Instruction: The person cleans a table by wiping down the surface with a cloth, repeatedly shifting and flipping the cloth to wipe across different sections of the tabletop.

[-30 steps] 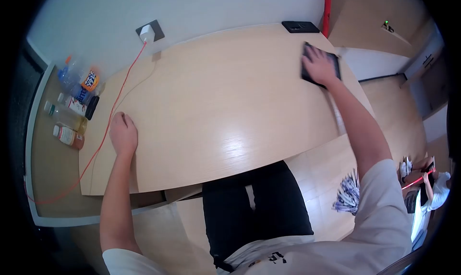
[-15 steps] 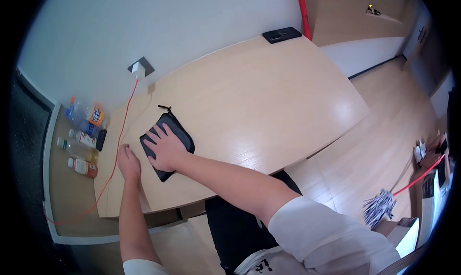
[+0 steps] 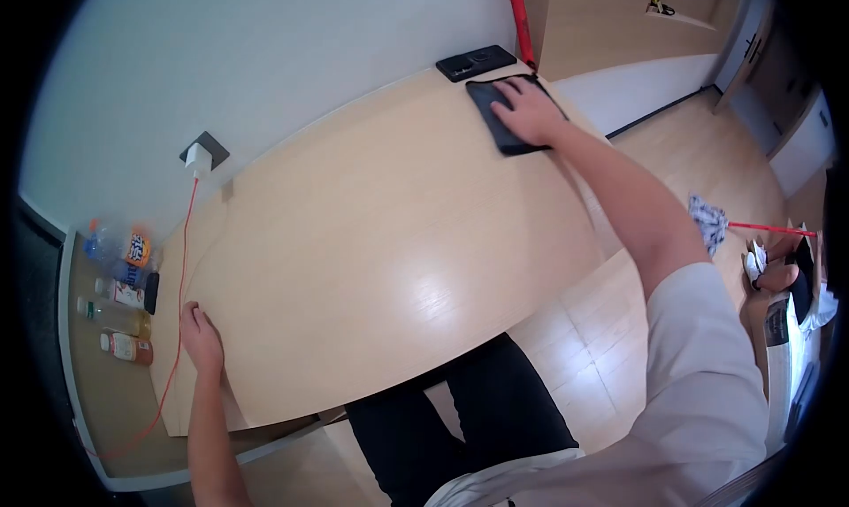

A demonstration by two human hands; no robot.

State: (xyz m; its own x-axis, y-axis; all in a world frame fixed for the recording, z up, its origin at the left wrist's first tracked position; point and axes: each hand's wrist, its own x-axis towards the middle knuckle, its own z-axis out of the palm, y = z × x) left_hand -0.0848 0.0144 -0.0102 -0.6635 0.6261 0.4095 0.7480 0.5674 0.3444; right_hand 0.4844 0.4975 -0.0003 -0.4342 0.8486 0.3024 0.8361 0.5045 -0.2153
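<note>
At the far right end of the table, a flat black zippered pouch [image 3: 507,125] lies close to the corner. My right hand [image 3: 531,113] rests on top of it with fingers spread, pressing from above. My left hand [image 3: 203,343] is at the table's left end beside a red charging cable [image 3: 187,241]. Its fingers lie loosely on the tabletop and hold nothing. Just beyond the pouch, by the wall, sits a dark phone [image 3: 478,63].
Several drink bottles [image 3: 128,348] stand in the ledge left of the wooden table [image 3: 354,241]. A white charger [image 3: 200,159] is plugged into the wall socket. A red pole [image 3: 520,20] stands behind the corner. Another person [image 3: 787,272] and a mop [image 3: 709,224] are at the right.
My right hand has slid the black pouch from the table's left part to the far right, near the phone. My left hand stays at the left end. The camera view has shifted.
</note>
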